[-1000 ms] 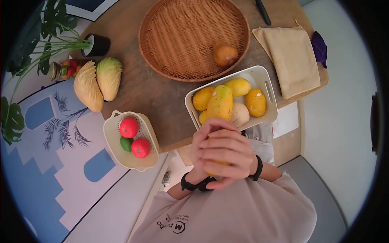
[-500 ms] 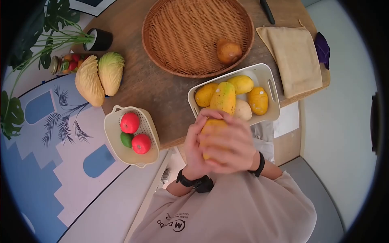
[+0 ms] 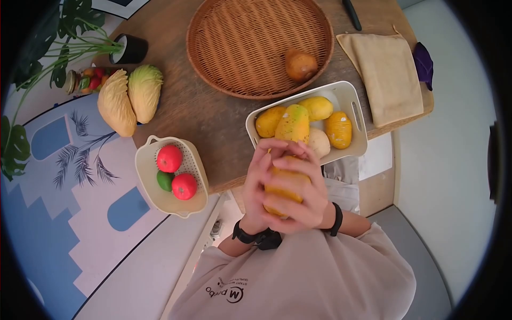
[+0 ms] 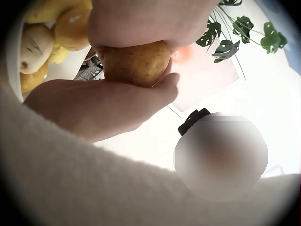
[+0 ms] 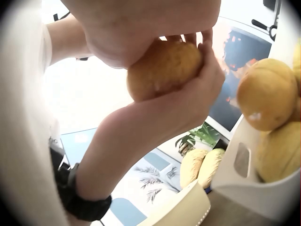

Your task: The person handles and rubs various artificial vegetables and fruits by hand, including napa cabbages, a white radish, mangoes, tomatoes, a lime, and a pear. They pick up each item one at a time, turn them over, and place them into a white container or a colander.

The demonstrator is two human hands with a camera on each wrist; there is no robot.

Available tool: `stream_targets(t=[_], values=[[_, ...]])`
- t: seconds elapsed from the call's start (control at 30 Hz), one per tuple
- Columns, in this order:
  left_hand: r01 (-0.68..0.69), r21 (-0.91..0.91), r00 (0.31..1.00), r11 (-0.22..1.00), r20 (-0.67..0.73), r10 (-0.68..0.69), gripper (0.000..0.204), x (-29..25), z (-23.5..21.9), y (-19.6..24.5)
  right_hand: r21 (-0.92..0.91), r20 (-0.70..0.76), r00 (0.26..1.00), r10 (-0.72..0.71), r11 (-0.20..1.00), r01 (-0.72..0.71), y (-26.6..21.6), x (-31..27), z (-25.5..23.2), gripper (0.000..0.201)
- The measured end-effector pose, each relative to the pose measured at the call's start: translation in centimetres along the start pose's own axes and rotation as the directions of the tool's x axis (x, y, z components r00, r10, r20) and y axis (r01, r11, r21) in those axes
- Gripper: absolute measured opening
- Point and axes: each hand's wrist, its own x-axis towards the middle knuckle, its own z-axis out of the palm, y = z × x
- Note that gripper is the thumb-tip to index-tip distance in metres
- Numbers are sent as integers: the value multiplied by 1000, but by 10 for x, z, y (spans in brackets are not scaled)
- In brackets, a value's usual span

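In the head view, a yellow-orange rounded fruit is held between both hands in front of the chest. The left hand cups its left side, while fingers of the right hand curl over the front. Both wrist views show the fruit pressed between the palms. Just beyond the fingertips is a white tray with several yellow fruits, the speckled yellow-green one nearest the hands, and a pale round one.
A wicker basket holds a brown round fruit. A cream colander holds two red fruits and a green one. Also around are two cabbages, a potted plant, a jar, a cloth bag, a purple item and a black handle.
The hands have shifted their hold around the fruit. The right fingers, blurred half a second ago, now lie spread over it, with more of its surface showing than one second ago.
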Motion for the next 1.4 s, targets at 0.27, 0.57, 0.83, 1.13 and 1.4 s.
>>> stream_targets(t=[0.27,0.57,0.83,1.13,1.4], values=[[283,-382,958,880,60,-282,41,0,12,2,51,-56,978,-203,977,206,8,-15,0,25],[210,-823,908,527,-35,-418,41,-16,6,-4,52,-54,978,-200,978,203,8,-13,4,20],[199,-786,916,585,-63,-395,36,-13,8,-4,180,-39,974,-222,958,225,7,10,-6,8],[133,-332,976,934,-121,-182,29,-2,12,15,234,192,942,-274,945,227,8,-3,-4,10],[127,-424,992,896,77,-104,31,-5,-9,5,145,233,856,-461,887,438,7,-15,-10,14]])
